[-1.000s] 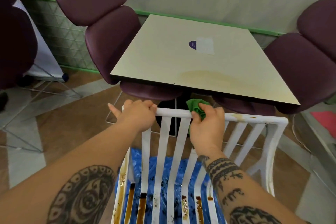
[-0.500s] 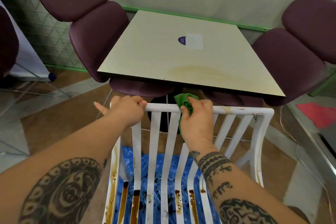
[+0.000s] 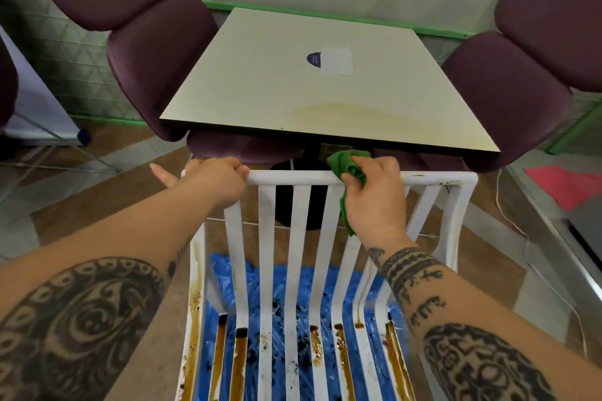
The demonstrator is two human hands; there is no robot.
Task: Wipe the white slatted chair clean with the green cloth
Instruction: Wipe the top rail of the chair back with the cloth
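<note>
A pale square counter (image 3: pixel 293 91) stands just beyond the white chair (image 3: pixel 299 238). Its near edge carries a yellowish stain (image 3: pixel 351 114), and a dark round sticker (image 3: pixel 313 58) sits beside a white label (image 3: pixel 338 61) farther back. Purple padded seats flank it, one on the left (image 3: pixel 156 52) and one on the right (image 3: pixel 508 98). A red sheet (image 3: pixel 566 185) shows low at right, near a thin white cable (image 3: pixel 527 244). Blue plastic (image 3: pixel 280 280) lies beneath the chair and shows between its slats.

The counter's dark base is largely screened by the slats and your right hand (image 3: pixel 378 202). The front of the chair's seat is cut off at the bottom of the view.

The top rail (image 3: pixel 286 176) looks clean at centre, with small brown marks toward its right corner. Brown streaks (image 3: pixel 241 355) run down the left side and along the seat slats.

Your left hand (image 3: pixel 211 182) grips the rail's left end, fingers (image 3: pixel 233 167) curled over it. Your right hand holds the bunched green cloth (image 3: pixel 350 168) against the rail, right of centre. Its fingers (image 3: pixel 387 164) and thumb are closed round the cloth, and a tail of it hangs below your palm.
</note>
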